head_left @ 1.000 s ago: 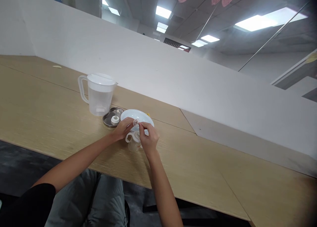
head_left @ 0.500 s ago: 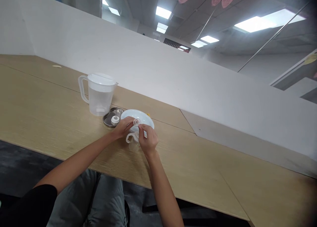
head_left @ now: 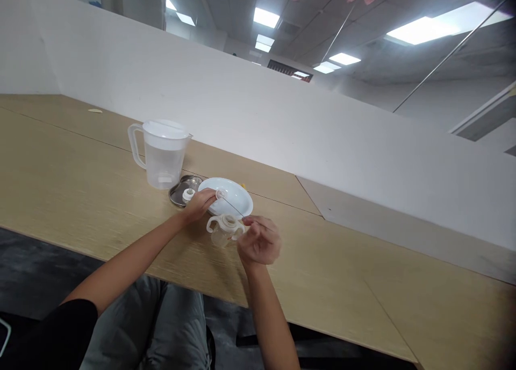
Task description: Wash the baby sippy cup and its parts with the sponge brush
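My left hand pinches a small clear teat-like piece over the white bowl. From that piece a thin rod slants down to the fingertips of my right hand, which are closed on its end. The right hand is slightly smeared by motion. Just below the bowl stands a clear two-handled baby bottle, its top uncovered, beside my right fingers. A white ring cap sits in the steel tray, left of my left hand.
A lidded clear plastic pitcher with liquid in it stands behind the tray. A small yellow thing shows behind the bowl. A white wall rises along the back of the wooden table; a pale flat scrap lies far left.
My right hand has moved right and down, away from my left hand, and the thin rod now shows stretched between them. The bottle is less covered. My left hand has barely moved.
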The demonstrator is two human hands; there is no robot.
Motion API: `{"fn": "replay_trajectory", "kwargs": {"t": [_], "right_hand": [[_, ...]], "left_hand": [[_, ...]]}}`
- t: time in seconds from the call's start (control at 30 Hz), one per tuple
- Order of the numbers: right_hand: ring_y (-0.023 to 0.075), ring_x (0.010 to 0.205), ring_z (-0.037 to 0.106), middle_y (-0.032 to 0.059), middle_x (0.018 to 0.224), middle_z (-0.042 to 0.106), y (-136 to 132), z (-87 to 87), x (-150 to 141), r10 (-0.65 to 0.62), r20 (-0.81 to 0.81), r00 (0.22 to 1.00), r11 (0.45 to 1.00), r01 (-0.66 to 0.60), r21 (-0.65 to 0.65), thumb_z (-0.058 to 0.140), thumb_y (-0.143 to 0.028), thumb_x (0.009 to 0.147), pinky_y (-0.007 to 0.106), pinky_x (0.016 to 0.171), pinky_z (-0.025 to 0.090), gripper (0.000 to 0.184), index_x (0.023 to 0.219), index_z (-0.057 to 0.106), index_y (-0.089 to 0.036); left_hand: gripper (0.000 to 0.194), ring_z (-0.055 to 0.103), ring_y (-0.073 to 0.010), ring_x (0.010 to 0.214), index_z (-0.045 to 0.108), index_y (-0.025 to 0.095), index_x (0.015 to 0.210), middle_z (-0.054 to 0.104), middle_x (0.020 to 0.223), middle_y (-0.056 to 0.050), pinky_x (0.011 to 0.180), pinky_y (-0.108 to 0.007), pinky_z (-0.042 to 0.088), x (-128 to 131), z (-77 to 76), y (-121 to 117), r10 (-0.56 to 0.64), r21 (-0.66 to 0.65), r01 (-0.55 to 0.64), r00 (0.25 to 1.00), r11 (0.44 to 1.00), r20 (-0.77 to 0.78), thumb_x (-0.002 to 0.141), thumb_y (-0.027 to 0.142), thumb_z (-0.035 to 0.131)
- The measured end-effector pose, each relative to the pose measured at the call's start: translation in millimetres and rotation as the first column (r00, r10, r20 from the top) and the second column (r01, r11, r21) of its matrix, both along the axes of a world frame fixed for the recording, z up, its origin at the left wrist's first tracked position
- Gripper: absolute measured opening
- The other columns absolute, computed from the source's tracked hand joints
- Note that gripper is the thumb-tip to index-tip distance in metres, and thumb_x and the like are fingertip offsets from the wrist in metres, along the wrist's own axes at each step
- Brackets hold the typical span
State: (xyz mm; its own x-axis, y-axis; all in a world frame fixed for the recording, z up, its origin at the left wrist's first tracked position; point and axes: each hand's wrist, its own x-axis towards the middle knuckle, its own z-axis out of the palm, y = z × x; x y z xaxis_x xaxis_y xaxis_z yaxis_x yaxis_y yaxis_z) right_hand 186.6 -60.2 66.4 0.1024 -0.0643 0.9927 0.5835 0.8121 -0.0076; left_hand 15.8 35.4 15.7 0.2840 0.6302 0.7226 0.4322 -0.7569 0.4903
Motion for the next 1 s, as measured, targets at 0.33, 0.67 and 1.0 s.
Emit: {"fn": "replay_trajectory", "kwargs": {"t": [0.33, 0.67, 1.0], "right_hand": [[0.0116, 0.061, 0.063, -0.0026, 0.069, 0.061, 12.8, 1.1, 5.1, -0.025, -0.107, 0.994, 0.994, 0.036, 0.103, 0.053, -0.022, 0.096, 0.026, 0.057, 0.052, 0.001, 0.096, 0.052, -0.021], [0.0128, 0.065, 0.065, 0.0010, 0.076, 0.064, 19.8, -12.5, 2.5, 0.013, 0.003, 1.000, 0.999, -0.014, 0.051, 0.052, -0.022, 0.095, 0.027, 0.058, 0.054, 0.002, 0.096, 0.053, -0.021], [0.0144, 0.069, 0.069, 0.0020, 0.079, 0.068, 25.8, -14.1, 0.4, -0.034, 0.012, 0.999, 0.999, 0.034, 0.024, 0.054, -0.020, 0.093, 0.027, 0.061, 0.057, 0.007, 0.100, 0.054, -0.022]], "left_hand": [[0.041, 0.063, -0.0219, 0.097, 0.067, 0.015, 0.098, 0.071, 0.102, -0.009, 0.087, -0.033, 0.049, -5.4, -2.3, 2.3, 0.071, -0.070, -0.071, 0.997, 0.995, 0.000, 0.098, 0.043, 0.037], [0.042, 0.063, -0.0204, 0.093, 0.067, 0.016, 0.096, 0.071, 0.097, -0.008, 0.084, -0.032, 0.049, -2.9, -0.1, -0.8, 0.068, -0.040, -0.068, 0.998, 0.997, -0.008, 0.098, 0.044, 0.036], [0.043, 0.063, -0.0221, 0.103, 0.067, 0.016, 0.103, 0.070, 0.107, -0.010, 0.090, -0.035, 0.050, -0.7, -0.7, -2.1, 0.062, 0.015, -0.062, 0.998, 0.998, 0.011, 0.098, 0.046, 0.036]]}}
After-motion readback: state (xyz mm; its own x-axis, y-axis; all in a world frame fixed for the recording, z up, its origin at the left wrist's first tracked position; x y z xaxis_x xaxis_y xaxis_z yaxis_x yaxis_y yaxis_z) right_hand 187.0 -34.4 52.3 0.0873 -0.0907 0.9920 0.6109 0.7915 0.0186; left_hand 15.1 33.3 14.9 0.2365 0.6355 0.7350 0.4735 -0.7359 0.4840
